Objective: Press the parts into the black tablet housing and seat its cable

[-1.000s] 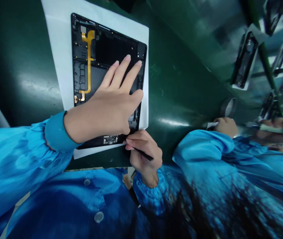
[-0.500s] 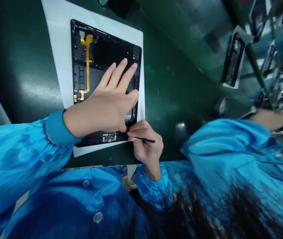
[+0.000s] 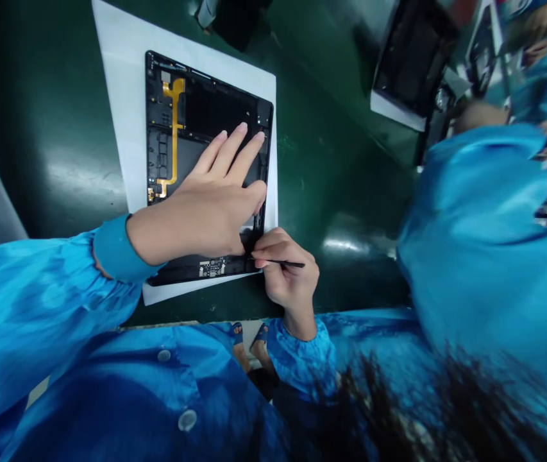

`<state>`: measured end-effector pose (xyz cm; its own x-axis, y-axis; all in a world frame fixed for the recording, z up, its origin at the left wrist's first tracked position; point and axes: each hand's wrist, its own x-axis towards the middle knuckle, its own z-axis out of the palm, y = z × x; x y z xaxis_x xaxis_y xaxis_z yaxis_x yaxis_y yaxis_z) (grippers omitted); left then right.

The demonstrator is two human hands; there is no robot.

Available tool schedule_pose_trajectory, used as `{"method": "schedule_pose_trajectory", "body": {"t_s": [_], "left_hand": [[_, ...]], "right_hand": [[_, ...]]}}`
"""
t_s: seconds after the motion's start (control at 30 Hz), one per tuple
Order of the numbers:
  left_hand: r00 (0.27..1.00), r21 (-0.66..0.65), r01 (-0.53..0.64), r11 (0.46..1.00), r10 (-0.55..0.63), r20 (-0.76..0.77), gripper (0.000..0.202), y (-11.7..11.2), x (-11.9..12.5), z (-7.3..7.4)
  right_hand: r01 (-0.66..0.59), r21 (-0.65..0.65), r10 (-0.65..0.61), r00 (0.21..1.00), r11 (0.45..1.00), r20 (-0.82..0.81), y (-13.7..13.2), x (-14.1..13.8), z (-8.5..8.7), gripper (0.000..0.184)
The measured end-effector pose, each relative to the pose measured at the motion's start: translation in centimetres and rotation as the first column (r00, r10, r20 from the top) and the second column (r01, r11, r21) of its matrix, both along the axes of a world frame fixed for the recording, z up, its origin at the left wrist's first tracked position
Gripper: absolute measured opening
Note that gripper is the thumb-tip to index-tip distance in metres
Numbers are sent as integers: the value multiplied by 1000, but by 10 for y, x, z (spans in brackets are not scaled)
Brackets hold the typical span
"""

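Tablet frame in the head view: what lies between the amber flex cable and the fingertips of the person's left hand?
In the head view, the dark inner panels of the black tablet frame lie between the amber flex cable and the fingertips of the left hand.

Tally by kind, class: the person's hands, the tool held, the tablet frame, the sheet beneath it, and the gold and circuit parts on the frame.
Hands: 2 (left hand, right hand)
Black pick: 1
Tablet frame: 1
White paper sheet: 1
Gold flex cable: 1
Small circuit board: 1
Total: 7
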<state>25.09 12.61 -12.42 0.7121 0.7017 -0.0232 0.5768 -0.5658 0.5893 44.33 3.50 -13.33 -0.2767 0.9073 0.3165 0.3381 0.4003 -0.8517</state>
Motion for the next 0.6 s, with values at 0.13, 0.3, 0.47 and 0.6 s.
{"method": "schedule_pose_trajectory", "body": {"t_s": [0.13,0.3,0.47,0.6], "left_hand": [[999,7,-16,1000,16,32,38,-1,1,-1],[997,6,-42,999,41,61,37,-2,2,-1],[999,-24,19,1000,-18,27,38,2,-2,-2],[994,-13,76,997,-75,74,46,5,-5,-9]], "right_hand": [[22,18,-23,999,1000,23,-2,0,-1,17],[41,37,-43,998,998,35,-2,0,-2,13],[60,38,-61,998,997,28,-2,-1,0,14],[95,33,-97,993,995,71,-2,-3,4,13]]}}
